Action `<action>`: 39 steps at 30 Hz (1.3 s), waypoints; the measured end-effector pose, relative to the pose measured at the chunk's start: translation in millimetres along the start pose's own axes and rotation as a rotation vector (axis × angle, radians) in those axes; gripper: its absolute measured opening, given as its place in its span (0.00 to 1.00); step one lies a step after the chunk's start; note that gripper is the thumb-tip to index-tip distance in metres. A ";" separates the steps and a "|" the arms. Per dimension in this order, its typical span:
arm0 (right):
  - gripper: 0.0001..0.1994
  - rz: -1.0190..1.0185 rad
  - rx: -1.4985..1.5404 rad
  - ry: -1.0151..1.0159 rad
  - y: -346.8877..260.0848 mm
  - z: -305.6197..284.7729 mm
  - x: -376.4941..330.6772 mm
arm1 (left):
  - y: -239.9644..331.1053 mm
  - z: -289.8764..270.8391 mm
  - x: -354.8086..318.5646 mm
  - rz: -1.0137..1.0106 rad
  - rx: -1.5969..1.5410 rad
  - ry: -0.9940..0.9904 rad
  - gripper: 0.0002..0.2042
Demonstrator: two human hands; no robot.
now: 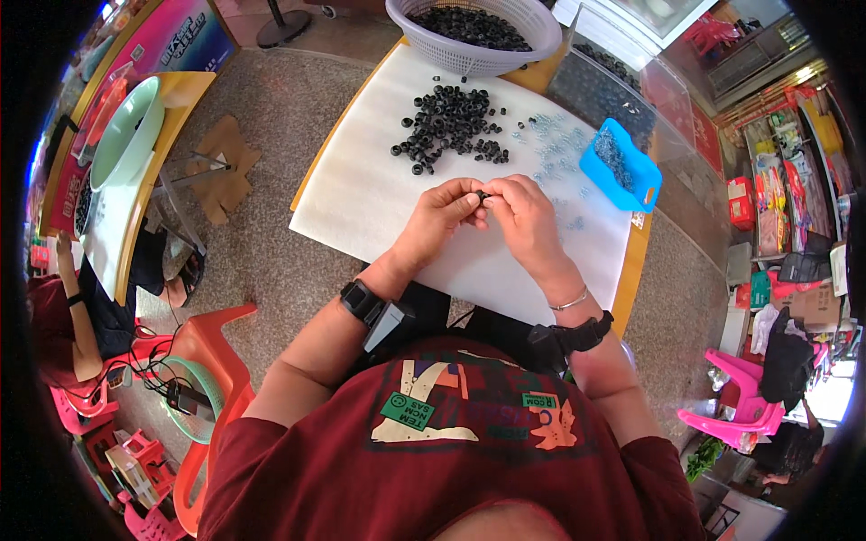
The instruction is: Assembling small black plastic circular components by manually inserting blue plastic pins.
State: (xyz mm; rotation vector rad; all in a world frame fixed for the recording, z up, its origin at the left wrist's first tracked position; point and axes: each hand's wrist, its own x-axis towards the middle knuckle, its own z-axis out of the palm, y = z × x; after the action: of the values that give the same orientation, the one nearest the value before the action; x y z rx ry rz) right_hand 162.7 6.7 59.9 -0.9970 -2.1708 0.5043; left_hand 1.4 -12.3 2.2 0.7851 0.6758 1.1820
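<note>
Pinched between the fingertips of both hands, a small black ring [484, 196] is held just above the white foam sheet [379, 203] that covers the counter [637, 261]. The left hand [442, 215] is curled, its thumb and forefinger closed on the ring from the left; the right hand [523, 212] is likewise closed on it from the right, so that the two hands touch at their fingertips. Little of the ring itself can be seen between the fingers.

Beyond the hands, a loose pile of black rings [451, 126] is spread on the sheet; the pieces are too many and too overlapped to be counted. To the right of that pile, small pale metal parts [552, 149] are scattered, also beyond counting. One blue scoop tray [622, 167] with more small parts in it lies at the right edge of the sheet. One white mesh basket [474, 32] filled with black rings stands at the far end of the counter, and one clear plastic bin [622, 81] is seen beside it. Nothing lies between the hands and the pile. A black band is worn on each wrist, two in all, and one thin bangle [570, 300] on the right wrist.
</note>
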 end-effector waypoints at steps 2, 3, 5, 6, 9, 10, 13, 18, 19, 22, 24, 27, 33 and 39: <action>0.07 -0.049 -0.044 0.000 1.9 -0.5 0.2 | -1.0 0.1 0.7 0.006 0.008 0.000 0.10; 0.06 -0.077 -0.086 -0.009 1.8 -1.9 0.7 | -1.4 0.8 0.6 0.010 0.022 -0.004 0.10; 0.06 -0.134 -0.172 -0.025 0.6 -6.3 1.8 | -1.6 2.8 0.2 0.021 0.069 -0.007 0.10; 0.05 -0.146 -0.196 -0.031 1.3 -7.5 1.0 | -1.4 4.1 -0.5 0.027 0.102 -0.005 0.10; 0.05 -0.173 -0.251 -0.046 2.3 -10.1 -1.7 | 0.7 7.7 -2.3 0.028 0.161 -0.001 0.10; 0.05 -0.176 -0.259 -0.050 2.1 -10.6 -2.5 | 1.2 8.6 -2.8 0.025 0.173 0.000 0.10; 0.05 -0.177 -0.262 -0.059 1.5 -11.2 -2.3 | 3.6 7.1 -3.0 0.016 0.187 -0.023 0.10; 0.05 -0.217 -0.258 -0.081 7.4 -7.6 -4.1 | 9.4 9.9 -3.3 -0.062 0.170 -0.023 0.13; 0.05 -0.219 -0.257 -0.083 8.2 -6.3 -4.9 | 11.3 10.8 -3.7 -0.067 0.201 -0.050 0.13; 0.06 -0.193 -0.187 -0.058 7.1 -5.1 -5.8 | 13.9 7.5 -3.7 -0.111 0.173 -0.119 0.14; 0.06 -0.136 -0.113 -0.044 3.4 -5.8 -6.2 | 9.8 4.2 -3.3 -0.105 0.159 -0.098 0.14; 0.06 -0.031 -0.034 -0.031 -8.7 -10.3 -5.1 | 6.7 0.7 -3.0 -0.094 0.074 -0.059 0.13; 0.06 -0.030 -0.085 0.027 -6.0 -5.5 -9.1 | 10.0 3.6 -4.4 -0.105 -0.106 0.007 0.10; 0.05 -0.026 -0.078 0.071 -7.6 -1.0 -7.9 | 9.7 3.4 -5.2 -0.083 -0.107 0.027 0.09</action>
State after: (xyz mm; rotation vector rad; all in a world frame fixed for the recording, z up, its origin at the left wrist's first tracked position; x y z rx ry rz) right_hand 163.3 -4.1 61.7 -1.0119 -2.1519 0.3688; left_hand -2.4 -16.1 12.4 0.6459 0.6562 1.1451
